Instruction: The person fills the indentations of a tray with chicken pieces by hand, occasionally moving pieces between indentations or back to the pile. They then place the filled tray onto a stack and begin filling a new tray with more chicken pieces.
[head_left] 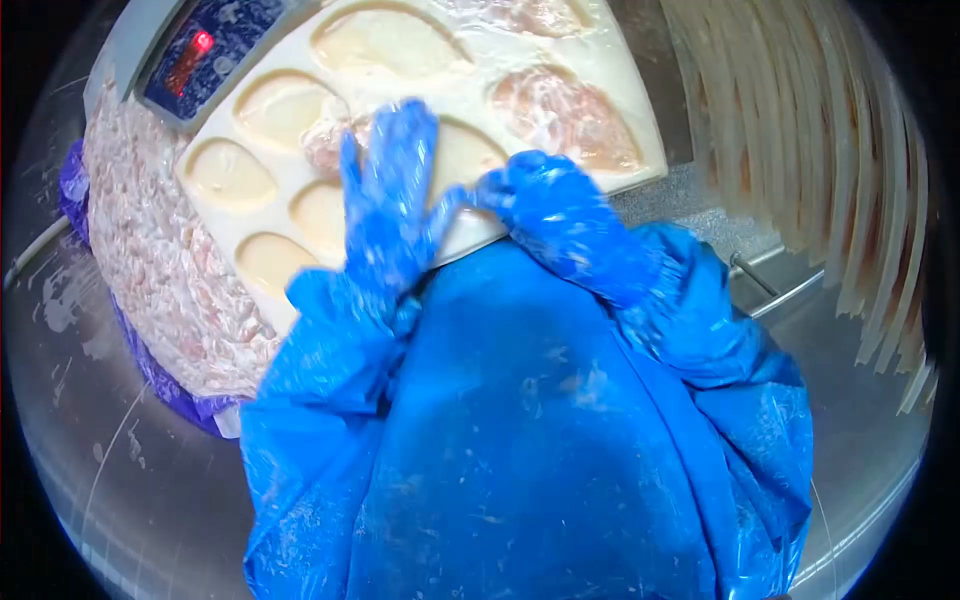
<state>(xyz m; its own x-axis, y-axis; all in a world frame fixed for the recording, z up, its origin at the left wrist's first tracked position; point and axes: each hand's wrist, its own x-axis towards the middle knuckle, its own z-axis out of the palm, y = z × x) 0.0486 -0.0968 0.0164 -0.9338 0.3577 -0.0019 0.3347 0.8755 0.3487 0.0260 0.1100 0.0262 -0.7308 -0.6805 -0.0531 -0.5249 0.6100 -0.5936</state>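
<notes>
A white mould board (pixel 655 150) with several oval hollows lies in front of me. My left hand (pixel 390 190), in a wet blue glove, is over its middle with fingers stretched out. Beside those fingers, a small piece of pale pink raw minced meat (pixel 325 150) sits at a hollow, partly covered by the hand. My right hand (pixel 560 210), also gloved in blue, is at the board's near edge with its fingers curled in. Whatever it may hold is hidden. A larger meat portion (pixel 565 115) fills the hollow beyond my right hand.
A big heap of pale minced meat (pixel 165 240) on purple sheeting (pixel 165 375) lies at the left. Behind it is a display panel (pixel 210 50) with red digits. A row of pale upright slats (pixel 800 130) stands at the right, above a steel surface (pixel 850 420).
</notes>
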